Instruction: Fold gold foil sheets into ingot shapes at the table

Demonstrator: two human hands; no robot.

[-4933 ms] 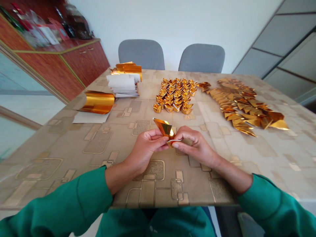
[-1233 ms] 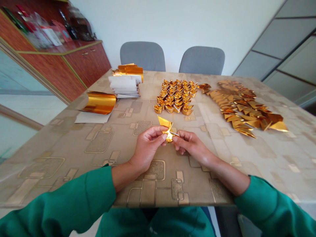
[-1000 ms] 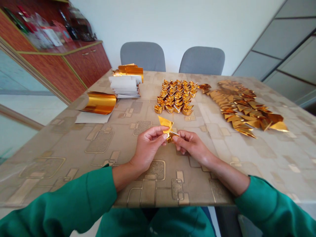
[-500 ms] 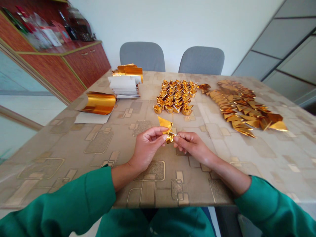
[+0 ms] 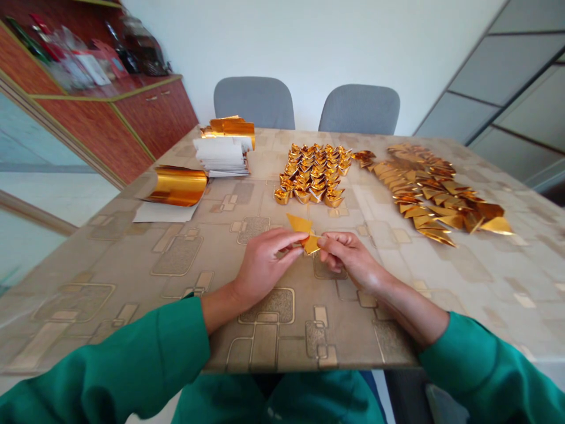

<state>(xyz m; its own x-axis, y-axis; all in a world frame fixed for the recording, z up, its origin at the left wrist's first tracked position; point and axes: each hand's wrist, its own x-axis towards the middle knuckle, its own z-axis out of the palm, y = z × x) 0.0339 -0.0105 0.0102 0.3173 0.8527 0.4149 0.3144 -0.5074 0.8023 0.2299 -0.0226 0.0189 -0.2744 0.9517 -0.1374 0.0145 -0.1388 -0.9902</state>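
Between my two hands is a partly folded piece of gold foil paper (image 5: 301,223), held just above the tablecloth. My left hand (image 5: 270,254) pinches its left side between thumb and fingers. On the other side, my right hand (image 5: 348,254) grips the right edge, its fingers curled in. A pointed flap of the paper sticks up toward the far left. Beyond my hands stand rows of finished-looking folded gold ingots (image 5: 313,174). Over to the right lies a spread of flat folded gold paper pieces (image 5: 436,194).
At the left are a curled gold sheet (image 5: 179,185) on white paper and a stack of white-backed sheets (image 5: 224,155) with gold ones on top. Two grey chairs (image 5: 253,103) stand behind the table (image 5: 185,318). A wooden cabinet (image 5: 150,112) holding bottles is at the far left.
The gold paper has turned and shifted slightly right, its flap now leaning lower. My hands have moved a little right with it, both keeping hold.
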